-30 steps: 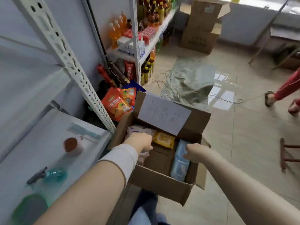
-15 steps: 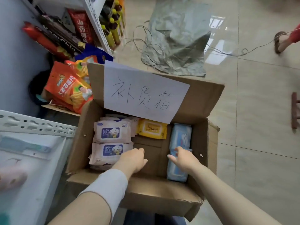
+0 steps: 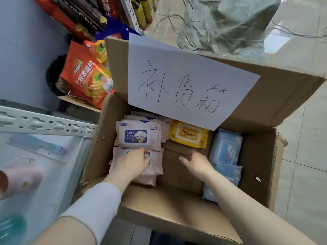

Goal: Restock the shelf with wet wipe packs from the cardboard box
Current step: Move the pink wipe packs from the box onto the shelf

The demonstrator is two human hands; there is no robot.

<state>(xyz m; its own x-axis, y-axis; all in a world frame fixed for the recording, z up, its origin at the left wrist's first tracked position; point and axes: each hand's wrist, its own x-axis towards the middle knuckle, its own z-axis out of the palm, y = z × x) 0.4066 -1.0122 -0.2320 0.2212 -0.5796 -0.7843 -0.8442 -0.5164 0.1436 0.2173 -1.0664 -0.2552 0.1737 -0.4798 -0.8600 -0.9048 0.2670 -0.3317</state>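
Inside the cardboard box, the left hand curls its fingers over the near pink pack at the left wall. The right hand hangs above the bare bottom, fingers loosely spread, holding nothing. The pink packs lie stacked, so a shallow grip may drag two or drop one short of the shelf.

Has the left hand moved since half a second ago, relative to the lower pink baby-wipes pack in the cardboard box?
Yes. Judged against the lower pink baby-wipes pack, the left hand has moved leftward, from its right edge onto its label.
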